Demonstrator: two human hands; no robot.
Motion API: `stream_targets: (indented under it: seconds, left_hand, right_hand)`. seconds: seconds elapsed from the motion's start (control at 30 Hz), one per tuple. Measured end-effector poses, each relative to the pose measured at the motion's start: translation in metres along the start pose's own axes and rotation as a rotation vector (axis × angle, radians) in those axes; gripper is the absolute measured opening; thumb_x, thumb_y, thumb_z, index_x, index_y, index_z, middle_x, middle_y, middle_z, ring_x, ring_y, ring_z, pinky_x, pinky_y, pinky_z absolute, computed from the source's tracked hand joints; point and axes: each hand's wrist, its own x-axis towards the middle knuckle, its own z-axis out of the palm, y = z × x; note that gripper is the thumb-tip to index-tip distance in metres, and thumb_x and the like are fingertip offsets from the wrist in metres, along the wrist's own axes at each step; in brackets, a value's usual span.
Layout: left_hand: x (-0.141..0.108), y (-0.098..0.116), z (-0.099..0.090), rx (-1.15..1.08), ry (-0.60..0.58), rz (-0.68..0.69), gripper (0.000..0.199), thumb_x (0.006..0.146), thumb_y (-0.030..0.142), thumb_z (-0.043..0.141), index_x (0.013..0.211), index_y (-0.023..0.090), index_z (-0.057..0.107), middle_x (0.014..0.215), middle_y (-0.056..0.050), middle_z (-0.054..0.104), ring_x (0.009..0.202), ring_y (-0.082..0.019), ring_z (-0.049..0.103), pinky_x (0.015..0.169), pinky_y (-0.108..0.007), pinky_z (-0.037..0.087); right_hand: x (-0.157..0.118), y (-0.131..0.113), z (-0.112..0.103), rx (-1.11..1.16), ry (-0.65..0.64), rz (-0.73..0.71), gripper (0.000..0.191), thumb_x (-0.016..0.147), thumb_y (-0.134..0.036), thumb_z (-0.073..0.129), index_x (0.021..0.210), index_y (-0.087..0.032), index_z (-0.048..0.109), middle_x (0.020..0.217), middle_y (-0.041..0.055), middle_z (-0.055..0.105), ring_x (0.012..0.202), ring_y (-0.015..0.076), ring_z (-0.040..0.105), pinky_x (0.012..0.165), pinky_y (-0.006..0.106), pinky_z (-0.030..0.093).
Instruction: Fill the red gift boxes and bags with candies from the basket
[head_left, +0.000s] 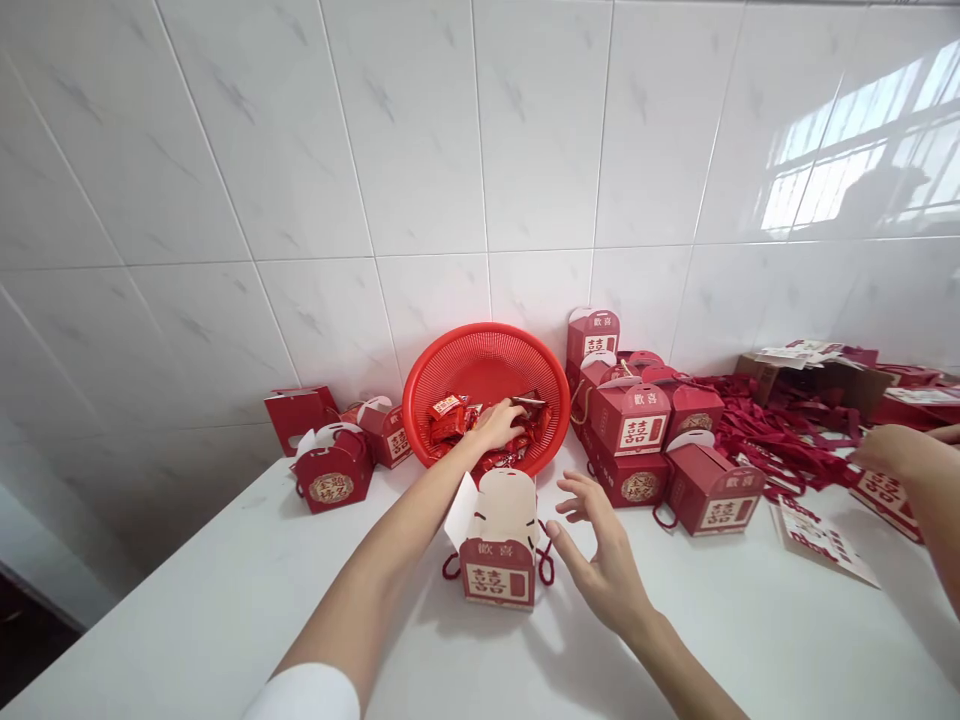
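A small red-and-cream gift box (497,575) with Chinese characters stands in front of me. Its top flaps are up, and dark red cord loops hang at both sides. Stretched past the box, my left hand (496,426) reaches into a red plastic basket (486,340). Its fingers are apart among red-wrapped sweets (448,424); the fingertips are partly hidden there. My right hand (600,555) hovers just right of the box, fingers spread and holding nothing, close to the right cord loop.
Closed red boxes (641,425) are stacked right of the basket, and several more (334,470) stand left. Farther right lie a heap of dark red ribbons (780,425) and a flat printed card (825,540). Another person's hand (896,450) is at the right edge. A tiled wall backs the white table.
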Motion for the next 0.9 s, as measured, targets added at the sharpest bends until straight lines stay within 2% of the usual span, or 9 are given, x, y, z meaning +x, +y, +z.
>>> stream_targets:
  seconds: [0.17,0.3,0.43,0.57,0.67,0.73,0.83,0.9]
  left_hand:
    - [-0.003,-0.001,-0.015,-0.165,0.137,0.018,0.028,0.09,0.023,0.059,0.115,0.017,0.07,0.117,-0.011,0.069,0.109,-0.026,0.065,0.099,-0.038,0.05]
    - [-0.017,-0.001,-0.027,-0.369,0.204,0.046,0.031,0.094,0.033,0.052,0.11,0.014,0.07,0.109,-0.008,0.074,0.102,-0.023,0.067,0.093,-0.035,0.053]
    - [-0.041,0.001,-0.037,-0.802,0.178,0.083,0.041,0.087,0.051,0.059,0.099,0.013,0.071,0.098,-0.007,0.075,0.091,-0.023,0.069,0.086,-0.035,0.055]
    - [-0.067,0.005,-0.052,-1.003,0.087,0.063,0.053,0.08,0.06,0.067,0.105,0.013,0.07,0.101,-0.009,0.074,0.091,-0.023,0.069,0.087,-0.036,0.056]
    - [-0.089,0.009,-0.068,-0.972,0.01,0.072,0.055,0.079,0.059,0.069,0.109,0.013,0.069,0.103,-0.009,0.074,0.096,-0.024,0.068,0.087,-0.036,0.055]
    - [-0.107,0.014,-0.08,-0.86,-0.071,0.099,0.052,0.082,0.055,0.068,0.113,0.014,0.069,0.108,-0.009,0.073,0.1,-0.024,0.067,0.088,-0.034,0.054]
    - [-0.131,0.022,-0.096,-0.596,-0.214,0.145,0.046,0.087,0.047,0.063,0.124,0.019,0.066,0.109,-0.006,0.074,0.101,-0.022,0.068,0.087,-0.031,0.053]
    - [-0.142,0.026,-0.103,-0.481,-0.257,0.15,0.045,0.09,0.044,0.06,0.129,0.022,0.063,0.104,-0.005,0.075,0.096,-0.021,0.07,0.083,-0.028,0.053]
  right_hand:
    - [0.0,0.0,0.0,-0.006,-0.003,0.038,0.027,0.096,-0.035,0.054,0.121,-0.024,0.054,0.132,0.0144,0.056,0.079,0.0151,0.068,0.074,0.035,0.06]
    - [0.002,0.0,0.0,0.009,0.014,0.05,0.025,0.097,-0.036,0.052,0.118,-0.023,0.055,0.127,0.013,0.06,0.075,0.0146,0.069,0.073,0.034,0.06]
    - [0.002,0.001,-0.001,0.032,0.016,0.071,0.025,0.096,-0.036,0.053,0.117,-0.022,0.056,0.125,0.0123,0.061,0.072,0.0139,0.069,0.07,0.033,0.059]
    - [0.002,0.0,-0.002,0.047,0.0,0.11,0.027,0.095,-0.039,0.053,0.116,-0.022,0.056,0.123,0.0118,0.062,0.074,0.0145,0.068,0.064,0.03,0.058]
    - [0.002,-0.001,-0.002,0.063,-0.018,0.16,0.03,0.095,-0.042,0.053,0.116,-0.022,0.056,0.122,0.0124,0.062,0.073,0.0153,0.067,0.05,0.026,0.052]
    - [0.002,-0.002,-0.002,0.073,-0.021,0.169,0.031,0.095,-0.043,0.053,0.116,-0.022,0.056,0.122,0.0126,0.062,0.074,0.0159,0.067,0.047,0.025,0.051]
    - [0.001,-0.003,-0.002,0.076,-0.011,0.148,0.03,0.095,-0.043,0.053,0.116,-0.022,0.056,0.121,0.0121,0.063,0.074,0.0158,0.067,0.058,0.029,0.056]
    - [0.001,-0.005,-0.003,0.079,-0.019,0.125,0.03,0.096,-0.042,0.053,0.118,-0.022,0.056,0.122,0.0118,0.063,0.075,0.0158,0.067,0.064,0.031,0.059]
